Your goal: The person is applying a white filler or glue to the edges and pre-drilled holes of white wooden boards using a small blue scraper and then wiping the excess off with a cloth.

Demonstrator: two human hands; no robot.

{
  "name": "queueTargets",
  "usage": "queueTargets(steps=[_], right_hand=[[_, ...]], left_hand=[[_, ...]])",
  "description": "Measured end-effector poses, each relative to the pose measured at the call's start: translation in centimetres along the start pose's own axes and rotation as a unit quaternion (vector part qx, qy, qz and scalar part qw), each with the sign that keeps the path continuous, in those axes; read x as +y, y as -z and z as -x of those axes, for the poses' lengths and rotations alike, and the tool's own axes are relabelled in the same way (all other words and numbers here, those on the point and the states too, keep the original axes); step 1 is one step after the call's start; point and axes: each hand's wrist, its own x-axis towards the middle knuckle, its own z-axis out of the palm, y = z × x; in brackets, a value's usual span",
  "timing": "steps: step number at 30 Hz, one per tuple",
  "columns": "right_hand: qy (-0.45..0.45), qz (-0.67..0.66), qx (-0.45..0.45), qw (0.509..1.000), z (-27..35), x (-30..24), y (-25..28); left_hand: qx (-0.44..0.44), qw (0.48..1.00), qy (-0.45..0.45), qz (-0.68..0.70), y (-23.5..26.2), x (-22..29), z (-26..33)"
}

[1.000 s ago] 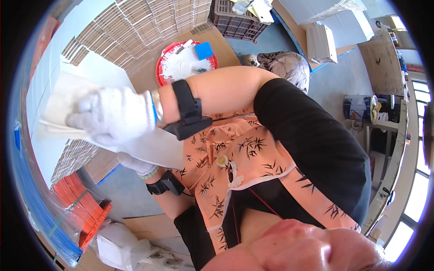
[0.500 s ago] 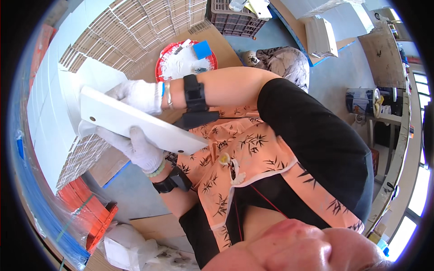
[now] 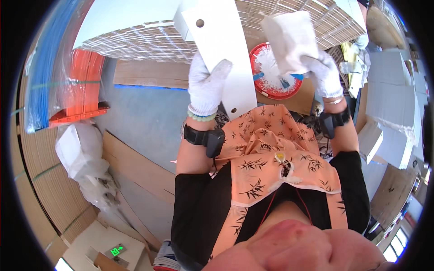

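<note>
My left hand (image 3: 210, 83), in a white knit glove, grips the left edge of a long white board (image 3: 228, 61). Its thumb lies across the face and the other fingers are partly hidden. The board stands tilted, with a dark round hole near each end; its lower end is by my apron. My right hand (image 3: 323, 74), also gloved, is raised at the right and pinches a folded white cloth (image 3: 291, 40), apart from the board. Behind and below the cloth sits a red tub (image 3: 275, 96) of white paste, with blue scrapers (image 3: 296, 77) in it.
Stacked white boards with cardboard edges (image 3: 149, 43) run along the far side. Orange parts (image 3: 86, 86) and blue plastic-wrapped strips (image 3: 52, 72) stand at the left. Cardboard sheets (image 3: 140, 167) lie on the floor. White stacks (image 3: 389, 95) are at the right.
The view has swung round. My right hand has left the board and now holds the cloth, out to the right. My left hand still grips the board, which has turned more upright.
</note>
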Motion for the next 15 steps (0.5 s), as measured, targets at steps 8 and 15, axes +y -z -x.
queueTargets(steps=[8, 15], right_hand=[[0.395, 0.43, -0.091, 0.807, -0.2, -3.1, -11.8], [0.489, 0.437, 0.017, 0.755, -7.5, -5.5, -13.0]], left_hand=[[-0.059, 0.989, -0.013, -0.132, 0.4, -2.3, 0.5], [-0.158, 0.982, 0.054, -0.084, -0.5, -0.4, 0.2]])
